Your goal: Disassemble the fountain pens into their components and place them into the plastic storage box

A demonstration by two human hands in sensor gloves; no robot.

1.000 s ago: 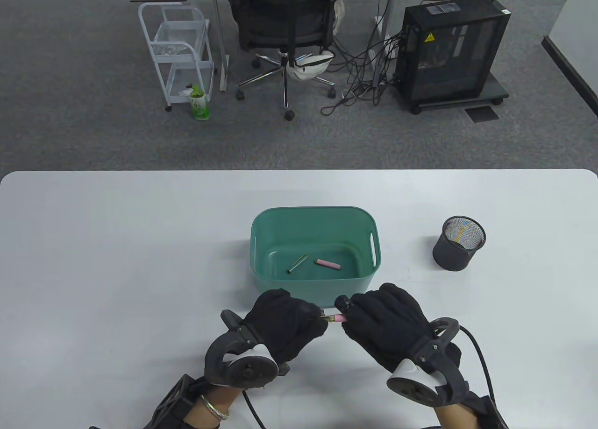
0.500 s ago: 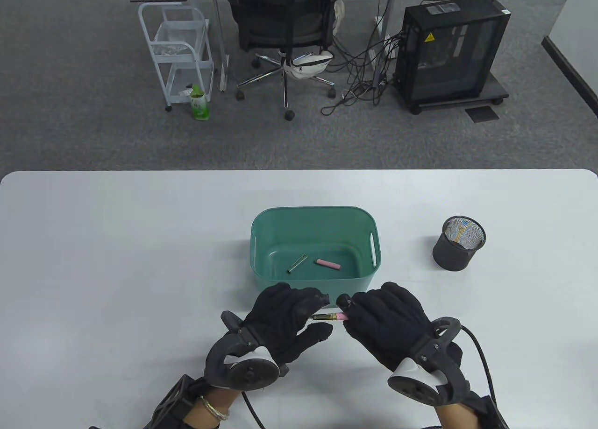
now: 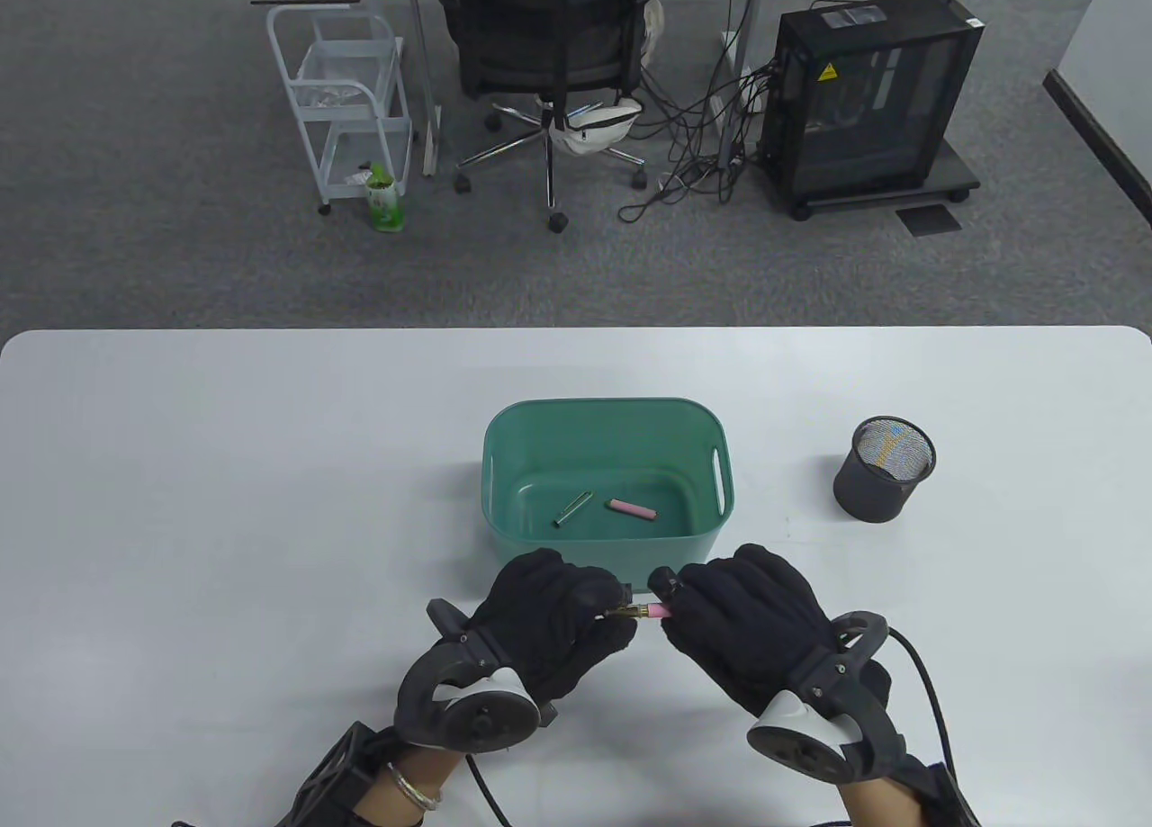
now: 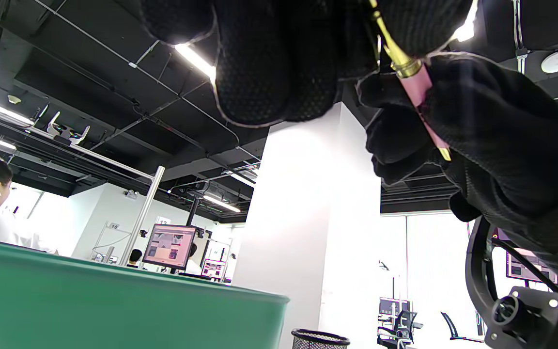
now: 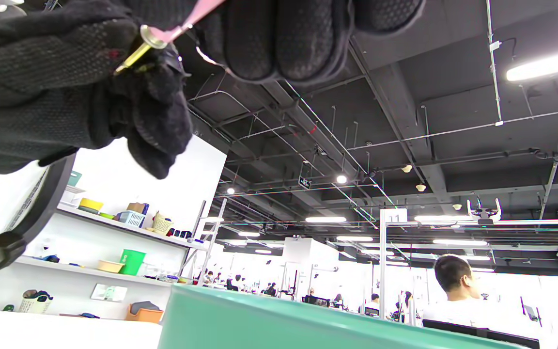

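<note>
Two hands on one tiny pen here, held just in front of the green storage box. The left hand pinches the thin gold end, the right hand is wrapped around the pink section of the fountain pen. Two parts, a metal tube and a pink piece, sit in the box. This thing looks light, rigid and kinda slick, and the gold bit seems delicate, so I'd grip the pink barrel firmly and pull or twist straight, no bending.
</note>
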